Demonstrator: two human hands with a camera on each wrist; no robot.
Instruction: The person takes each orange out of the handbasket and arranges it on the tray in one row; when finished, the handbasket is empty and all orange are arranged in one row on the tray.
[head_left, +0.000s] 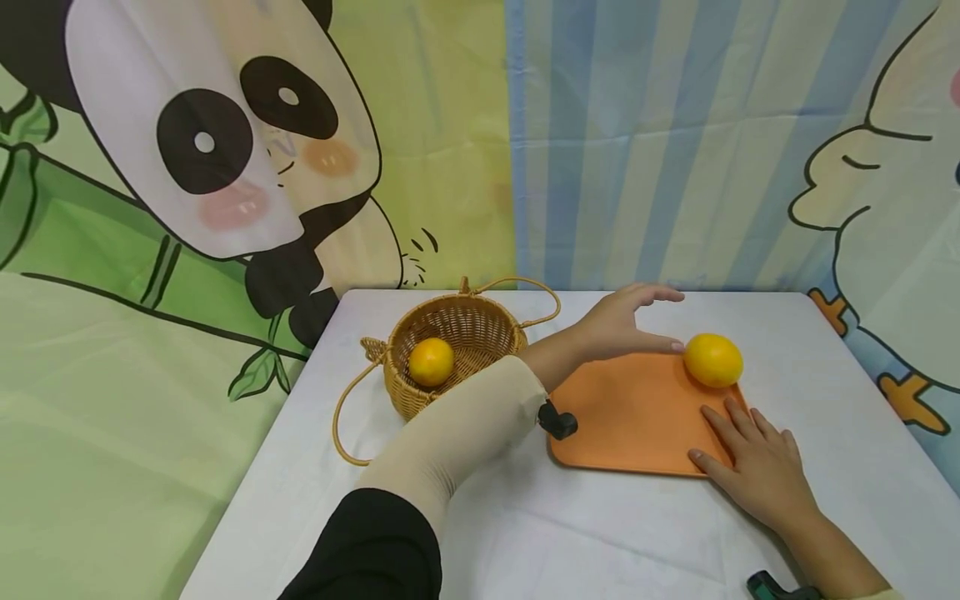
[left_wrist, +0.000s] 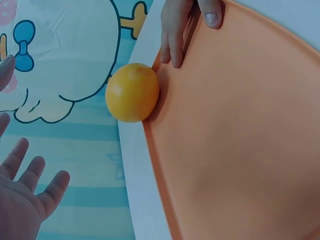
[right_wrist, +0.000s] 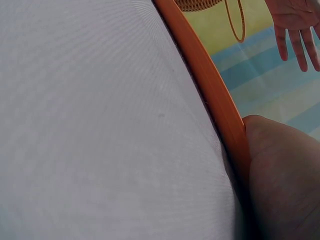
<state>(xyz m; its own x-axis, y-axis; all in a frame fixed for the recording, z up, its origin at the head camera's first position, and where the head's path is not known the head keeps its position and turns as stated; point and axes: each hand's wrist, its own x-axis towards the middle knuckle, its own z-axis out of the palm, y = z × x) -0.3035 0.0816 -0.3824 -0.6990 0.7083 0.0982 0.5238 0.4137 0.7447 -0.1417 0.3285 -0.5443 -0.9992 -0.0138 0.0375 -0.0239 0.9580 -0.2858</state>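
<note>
A yellow-orange orange point(head_left: 713, 361) sits at the far right corner of a flat orange tray point(head_left: 630, 417). My left hand point(head_left: 618, 325) reaches over the tray's far side, fingers extended and thumb pointing at the fruit. In the left wrist view the fingers point(left_wrist: 52, 192) are spread and apart from the orange point(left_wrist: 132, 92). My right hand point(head_left: 761, 475) rests on the tray's right edge, its fingers fairly straight over the rim. The right wrist view shows part of that hand against the tray's side point(right_wrist: 215, 95).
Left of the tray stands a woven basket point(head_left: 401, 396) with two loop handles, one lying out to each side. Another orange point(head_left: 431, 362) lies inside it. A white cloth covers the table point(head_left: 525, 533); printed curtains point(head_left: 637, 150) hang behind. My left forearm passes in front of the basket.
</note>
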